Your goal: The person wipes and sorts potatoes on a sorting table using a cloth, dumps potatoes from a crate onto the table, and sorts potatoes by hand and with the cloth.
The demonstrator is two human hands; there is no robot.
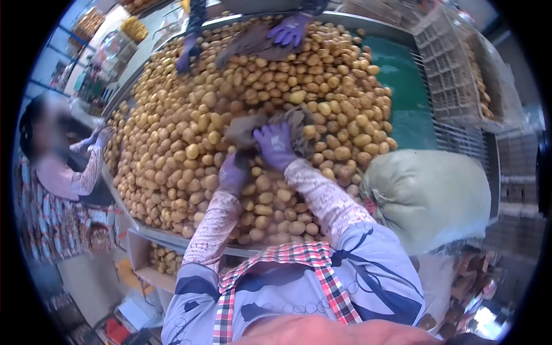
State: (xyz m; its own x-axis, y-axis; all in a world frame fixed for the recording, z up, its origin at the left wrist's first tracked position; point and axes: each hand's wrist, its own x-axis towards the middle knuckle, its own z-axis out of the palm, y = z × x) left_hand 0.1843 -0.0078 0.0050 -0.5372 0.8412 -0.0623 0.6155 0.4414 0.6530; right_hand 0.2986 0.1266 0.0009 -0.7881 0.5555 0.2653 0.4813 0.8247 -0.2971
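Note:
A wide heap of small yellow-brown potatoes (167, 138) covers the large table. My right hand (276, 145), in a purple glove, grips a grey-brown cloth (296, 123) that lies bunched on the potatoes. Just left of it is my left hand (233, 173), gloved too, low over the potatoes near the cloth's lower left end. Its fingers are dark and blurred, so what they hold, if anything, does not show.
Across the table, a person's purple-gloved hand (289, 30) rests on another dark cloth (247, 45). Another person (69, 167) works at the left edge. A full pale sack (425, 195) lies at right, below a white crate (448, 63). Green surface (402, 95) shows beside the heap.

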